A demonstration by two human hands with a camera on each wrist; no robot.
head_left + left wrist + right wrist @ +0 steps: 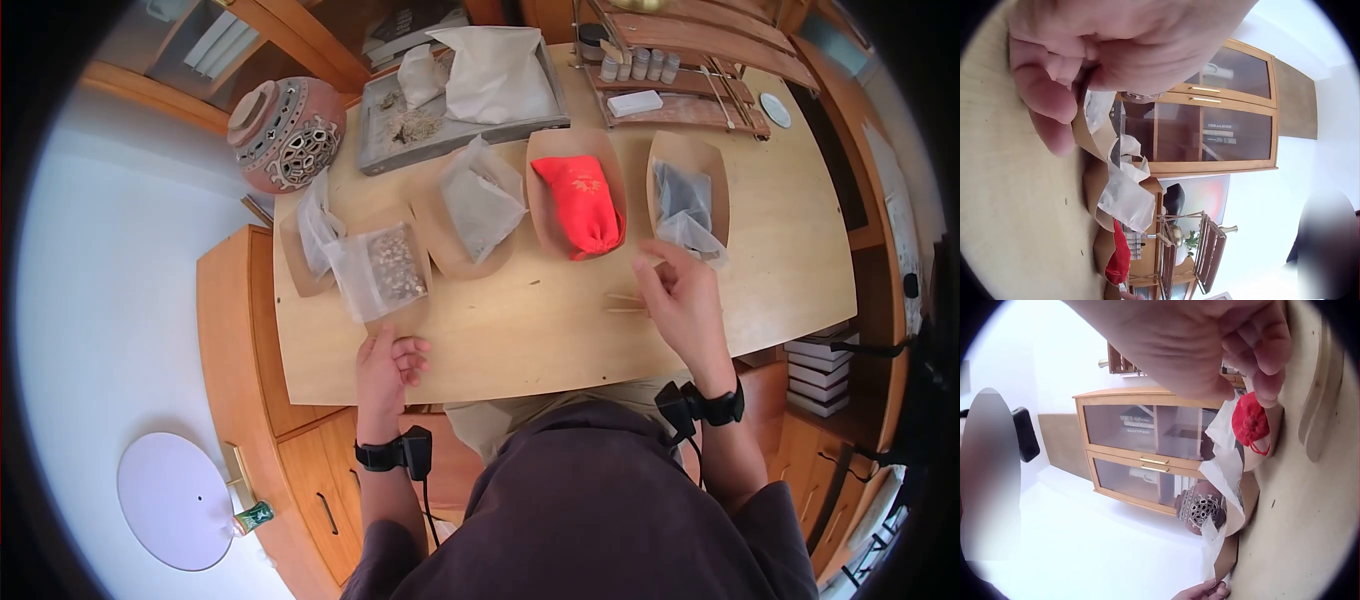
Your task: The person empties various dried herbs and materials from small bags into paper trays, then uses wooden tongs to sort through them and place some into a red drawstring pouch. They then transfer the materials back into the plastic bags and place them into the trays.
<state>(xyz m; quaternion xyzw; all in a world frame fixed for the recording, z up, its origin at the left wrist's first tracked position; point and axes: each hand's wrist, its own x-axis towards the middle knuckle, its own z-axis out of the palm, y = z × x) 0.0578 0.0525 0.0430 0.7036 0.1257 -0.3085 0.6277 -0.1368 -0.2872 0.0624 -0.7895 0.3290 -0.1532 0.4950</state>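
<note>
My left hand (390,362) rests by the table's front left, fingers loosely bent and holding nothing. Just beyond it, a clear bag of brown and pale dried pieces (392,268) lies on a kraft paper tray. My right hand (683,295) hovers at the right, fingers loosely bent, nothing between them. Beside it on the tabletop lie two slim wooden strips, like tongs (1317,394), partly hidden by the hand in the head view. Beyond sit a red drawstring pouch (583,203) in a paper tray (541,232) and a bag of dark contents (684,198) in another.
Two more paper trays hold pale translucent bags (482,205). Behind stands a grey tray (380,150) with white bags and loose dried bits. A pierced clay pot (290,140) is at the back left; a wooden rack (690,100) with small jars is at the back right.
</note>
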